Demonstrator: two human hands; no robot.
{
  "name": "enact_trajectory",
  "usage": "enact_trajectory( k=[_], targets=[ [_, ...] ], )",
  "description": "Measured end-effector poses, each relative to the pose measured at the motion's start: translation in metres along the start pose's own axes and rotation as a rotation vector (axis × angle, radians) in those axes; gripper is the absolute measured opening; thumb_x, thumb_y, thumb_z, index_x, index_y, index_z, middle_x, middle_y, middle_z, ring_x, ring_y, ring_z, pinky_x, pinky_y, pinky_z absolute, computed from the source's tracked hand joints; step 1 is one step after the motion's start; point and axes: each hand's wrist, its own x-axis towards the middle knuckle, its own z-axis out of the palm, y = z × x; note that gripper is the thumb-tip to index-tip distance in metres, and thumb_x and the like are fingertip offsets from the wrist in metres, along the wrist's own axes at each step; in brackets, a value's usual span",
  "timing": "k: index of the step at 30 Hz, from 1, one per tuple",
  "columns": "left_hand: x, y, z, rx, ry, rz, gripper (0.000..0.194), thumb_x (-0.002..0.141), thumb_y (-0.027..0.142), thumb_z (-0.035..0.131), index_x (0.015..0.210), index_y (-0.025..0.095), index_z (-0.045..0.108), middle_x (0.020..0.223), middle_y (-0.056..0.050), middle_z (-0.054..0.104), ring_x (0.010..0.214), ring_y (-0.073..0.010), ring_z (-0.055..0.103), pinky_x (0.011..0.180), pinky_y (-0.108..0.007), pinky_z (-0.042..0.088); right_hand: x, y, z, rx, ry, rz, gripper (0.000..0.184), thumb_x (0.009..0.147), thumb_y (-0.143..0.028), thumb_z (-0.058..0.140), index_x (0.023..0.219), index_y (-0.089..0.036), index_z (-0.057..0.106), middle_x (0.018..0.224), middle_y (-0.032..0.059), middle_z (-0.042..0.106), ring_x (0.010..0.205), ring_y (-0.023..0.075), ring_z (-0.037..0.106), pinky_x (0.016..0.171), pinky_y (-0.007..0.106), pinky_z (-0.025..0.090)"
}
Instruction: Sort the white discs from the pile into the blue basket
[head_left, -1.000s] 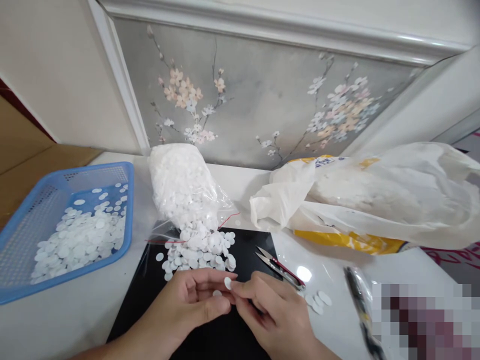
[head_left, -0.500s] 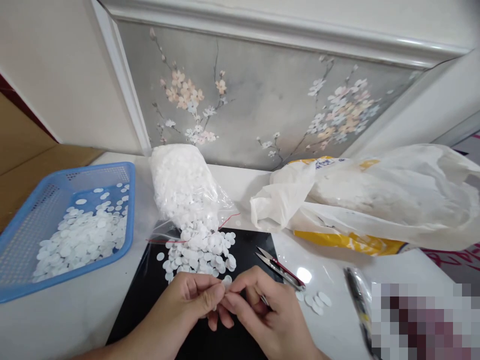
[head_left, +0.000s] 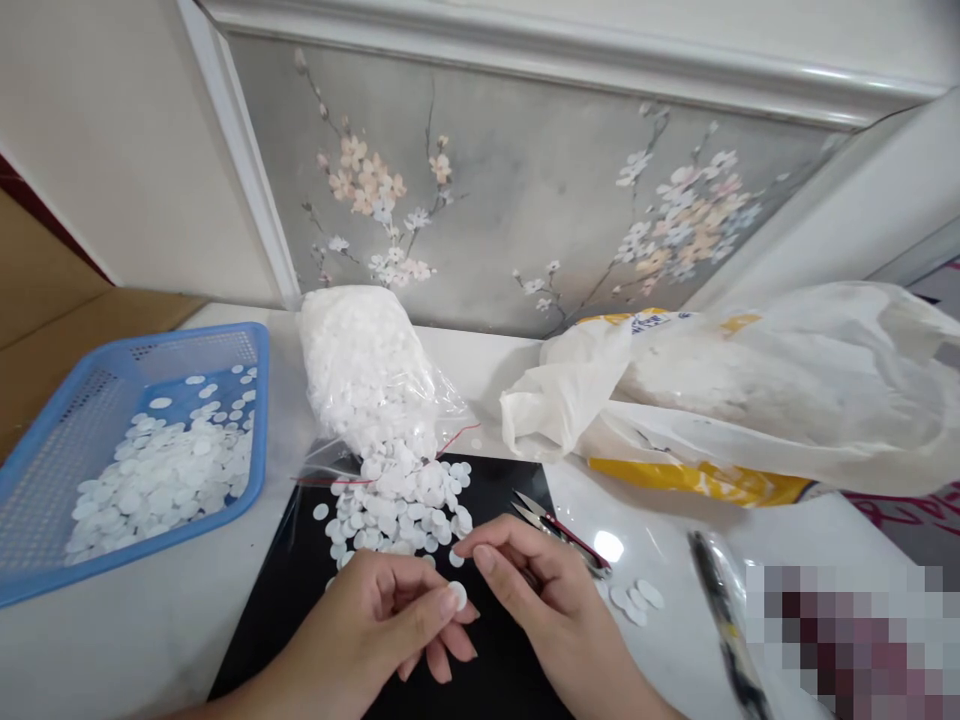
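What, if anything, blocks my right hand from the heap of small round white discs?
Nothing visible blocks your right hand from the heap of discs; one disc shows at its index fingertip. The red-and-silver metal snips lie right of that path.

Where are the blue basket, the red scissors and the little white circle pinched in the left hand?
Blue basket (head_left: 262, 410): head view, on its right-hand rim.
Red scissors (head_left: 576, 536): head view, on the red handle.
Little white circle (head_left: 458, 597): head view, on its flat face.
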Motion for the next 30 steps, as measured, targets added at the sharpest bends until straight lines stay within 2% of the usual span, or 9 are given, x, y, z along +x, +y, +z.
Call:
enact_trajectory(
  k=[6,8,10,12,14,17,21,25,30],
  targets=[
    [-0.003,0.002,0.001,0.033,-0.017,0.019,0.041,0.085,0.051,0.063,0.079,0.010,0.070,0.074,-0.008,0.071,0.059,-0.0114,0.059,0.049,-0.018,0.033,-0.001,0.003,0.005,0.077,-0.141,0.137,0.038,0.084,-0.052,0.061,0.077,-0.015,0.058,0.066,0.0025,0.059,0.062,0.0137,0.050,0.059,0.024,0.039],
    [-0.003,0.002,0.001,0.040,-0.010,0.021,0.040,0.085,0.050,0.062,0.080,0.011,0.070,0.075,-0.008,0.071,0.060,-0.0111,0.059,0.049,-0.018,0.033,0.000,0.004,0.005,0.047,-0.138,0.143,0.037,0.086,-0.051,0.058,0.076,-0.016,0.056,0.067,0.0020,0.058,0.063,0.0140,0.050,0.059,0.024,0.039],
    [-0.003,0.001,0.000,0.035,-0.001,0.012,0.039,0.086,0.049,0.062,0.083,0.011,0.070,0.075,-0.008,0.072,0.060,-0.0111,0.060,0.049,-0.018,0.033,0.002,0.004,-0.002,-0.109,-0.071,0.084,0.034,0.092,-0.048,0.048,0.081,-0.018,0.057,0.067,0.0009,0.055,0.062,0.0139,0.049,0.058,0.024,0.038],
    [-0.002,-0.001,-0.001,0.022,0.002,0.003,0.038,0.086,0.048,0.062,0.085,0.011,0.071,0.075,-0.009,0.072,0.060,-0.0115,0.060,0.049,-0.018,0.033,0.006,0.001,-0.018,-0.395,-0.001,0.018,0.030,0.097,-0.041,0.037,0.098,-0.020,0.058,0.062,-0.0012,0.051,0.055,0.0144,0.045,0.054,0.024,0.034],
    [0.000,-0.004,-0.002,0.011,0.001,0.001,0.037,0.085,0.047,0.063,0.084,0.011,0.073,0.076,-0.010,0.072,0.059,-0.0119,0.061,0.048,-0.018,0.032,0.009,-0.003,-0.038,-0.652,-0.010,-0.019,0.028,0.095,-0.023,0.031,0.106,-0.019,0.057,0.064,-0.0001,0.053,0.054,0.0156,0.047,0.054,0.025,0.033],
    [0.001,-0.005,-0.003,0.032,0.000,-0.013,0.033,0.081,0.044,0.067,0.076,0.012,0.075,0.074,-0.009,0.073,0.059,-0.0115,0.060,0.049,-0.019,0.033,0.013,-0.008,-0.065,-1.013,-0.085,0.075,0.027,0.087,-0.007,0.034,0.094,-0.019,0.057,0.063,0.0013,0.054,0.058,0.0182,0.050,0.055,0.027,0.030],
    [0.001,-0.004,-0.002,0.050,-0.011,-0.038,0.032,0.077,0.043,0.071,0.069,0.012,0.074,0.067,-0.008,0.071,0.056,-0.0107,0.057,0.051,-0.020,0.034,0.016,-0.010,-0.072,-1.172,-0.135,0.261,0.004,0.094,-0.022,0.050,0.093,-0.019,0.053,0.076,0.0040,0.065,0.072,0.0238,0.061,0.059,0.028,0.029],
    [0.000,-0.004,-0.002,0.025,-0.010,-0.045,0.030,0.080,0.041,0.065,0.077,0.011,0.068,0.079,-0.010,0.073,0.059,-0.0117,0.060,0.049,-0.018,0.032,0.023,-0.003,-0.066,-1.157,-0.138,0.313,0.018,0.088,-0.027,0.065,0.087,-0.019,0.048,0.083,0.0047,0.068,0.078,0.0251,0.063,0.058,0.027,0.029],
    [0.000,-0.001,0.001,-0.030,0.025,-0.041,0.031,0.079,0.041,0.065,0.074,0.011,0.063,0.070,-0.009,0.071,0.053,-0.0096,0.055,0.047,-0.018,0.028,0.027,0.006,-0.070,-1.150,-0.142,0.255,0.017,0.094,-0.029,0.056,0.092,-0.019,0.043,0.089,0.0058,0.069,0.080,0.0240,0.064,0.060,0.028,0.032]
  ],
)
